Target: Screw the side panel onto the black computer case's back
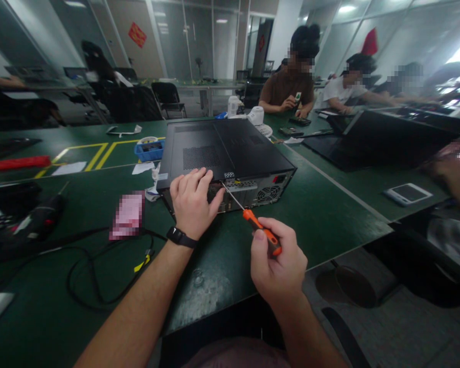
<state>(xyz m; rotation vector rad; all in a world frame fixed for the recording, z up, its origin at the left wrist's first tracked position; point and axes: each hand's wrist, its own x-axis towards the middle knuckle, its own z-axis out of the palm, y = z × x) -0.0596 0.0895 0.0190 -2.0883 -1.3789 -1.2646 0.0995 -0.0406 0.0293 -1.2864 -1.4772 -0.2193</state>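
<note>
A black desktop computer case lies flat on the green table, its rear panel facing me. My left hand rests on the case's near top edge, fingers curled over the rim. My right hand is closed around the handle of an orange-and-black screwdriver. The thin metal shaft points up and left, and its tip touches the rear panel near the top edge, just right of my left fingers. A black watch sits on my left wrist.
Black cables loop across the table at left. A blue tray stands behind the case. A white phone lies at right near another open case. Several other people sit at the far side. A chair stands at right.
</note>
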